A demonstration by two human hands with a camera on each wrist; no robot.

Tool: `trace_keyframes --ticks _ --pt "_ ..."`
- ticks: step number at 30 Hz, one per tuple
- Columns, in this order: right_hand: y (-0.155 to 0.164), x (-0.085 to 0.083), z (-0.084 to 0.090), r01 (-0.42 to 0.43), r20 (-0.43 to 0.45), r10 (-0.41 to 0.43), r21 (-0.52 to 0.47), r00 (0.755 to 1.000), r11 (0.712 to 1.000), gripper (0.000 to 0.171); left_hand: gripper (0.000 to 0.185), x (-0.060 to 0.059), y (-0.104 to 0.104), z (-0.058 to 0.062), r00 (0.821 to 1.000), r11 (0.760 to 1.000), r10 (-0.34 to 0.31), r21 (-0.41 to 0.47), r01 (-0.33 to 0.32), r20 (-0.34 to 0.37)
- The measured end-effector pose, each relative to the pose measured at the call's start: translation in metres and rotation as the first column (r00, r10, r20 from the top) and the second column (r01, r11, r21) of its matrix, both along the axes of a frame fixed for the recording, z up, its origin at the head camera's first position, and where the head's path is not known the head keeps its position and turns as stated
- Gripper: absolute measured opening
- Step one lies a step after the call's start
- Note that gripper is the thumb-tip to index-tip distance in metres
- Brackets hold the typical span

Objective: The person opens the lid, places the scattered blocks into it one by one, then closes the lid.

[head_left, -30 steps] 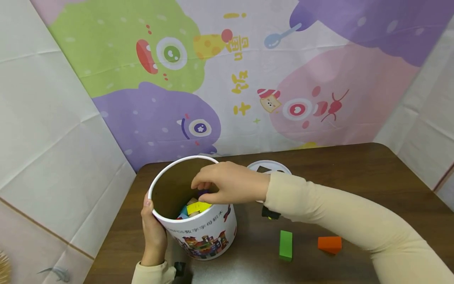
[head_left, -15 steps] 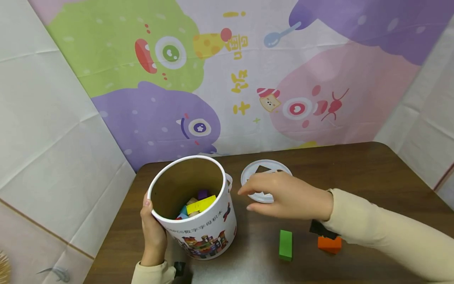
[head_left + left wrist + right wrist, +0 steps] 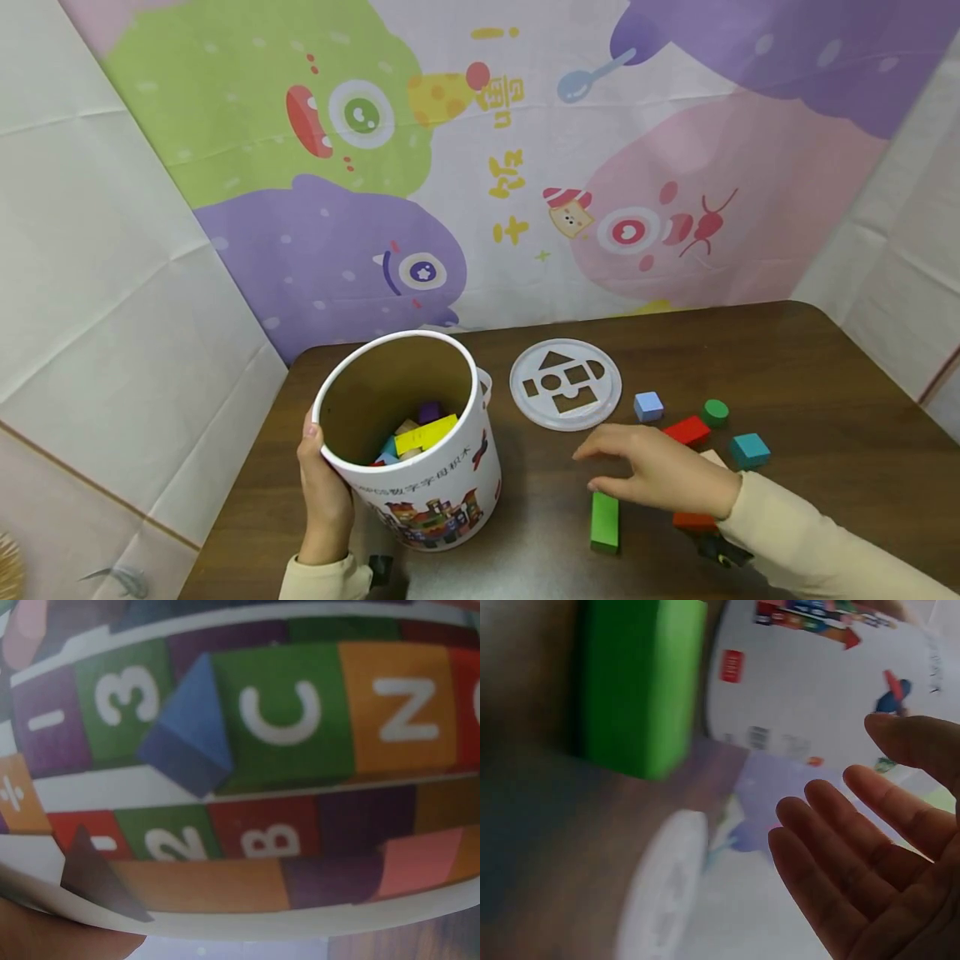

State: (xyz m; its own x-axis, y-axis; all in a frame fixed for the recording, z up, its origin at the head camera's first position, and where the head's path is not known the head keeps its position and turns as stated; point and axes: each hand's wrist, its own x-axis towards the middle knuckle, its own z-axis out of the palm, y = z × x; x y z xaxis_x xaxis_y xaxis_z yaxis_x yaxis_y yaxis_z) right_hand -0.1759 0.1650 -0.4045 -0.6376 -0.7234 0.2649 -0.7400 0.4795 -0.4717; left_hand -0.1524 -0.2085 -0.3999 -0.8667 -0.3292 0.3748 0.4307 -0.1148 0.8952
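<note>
I see a white tub on the left of the brown table, open at the top, with mixed blocks inside; a yellow block lies uppermost. Just right of its rim lies a round white lid with shape cut-outs, flat on the wood. Further right sits a loose cluster: a pale blue cube, a red block, a green cylinder and a teal cube, all apart from one another. An orange block shows partly under my right wrist, and a pale block peeks out behind the hand.

The green block lies on the table between the tub and the cluster, long side pointing toward me. Nothing lies between it and my right hand, which hovers directly above its far end, palm down, fingers straight and slightly spread, holding nothing. The right wrist view shows those fingers open with the green block close by.

My left hand wraps the tub's left wall, thumb at the rim, fingers curled round the side; the left wrist view is filled by the tub's printed wall.
</note>
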Motion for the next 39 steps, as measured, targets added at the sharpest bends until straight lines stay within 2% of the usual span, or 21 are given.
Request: trace_keyframes --ticks 6,14,24,32,39 --pt "0.014 0.008 -0.03 0.007 0.034 -0.008 0.019 0.999 1.0 0.032 0.054 0.001 0.001 0.001 1.0 1.0 0.005 -0.012 -0.005 0.013" --pt "0.021 0.016 -0.051 0.007 0.042 -0.011 0.092 0.999 0.996 0.037 0.052 -0.001 0.001 0.001 1.0 1.0 0.007 -0.01 -0.007 0.017" --pt "0.02 0.021 -0.053 -0.002 0.053 -0.004 0.113 0.999 0.994 0.044 0.055 0.0 0.001 -0.001 1.0 1.0 0.008 -0.022 -0.008 0.01" --pt "0.018 0.017 -0.053 -0.028 0.112 0.006 0.193 0.994 0.981 0.055 0.055 0.0 0.0 -0.002 1.0 1.0 0.005 -0.017 -0.004 0.014" --pt "0.013 0.011 -0.055 -0.061 0.044 0.054 0.197 0.998 0.978 0.045 0.054 0.0 -0.001 -0.001 1.0 1.0 0.007 -0.012 -0.007 0.001"
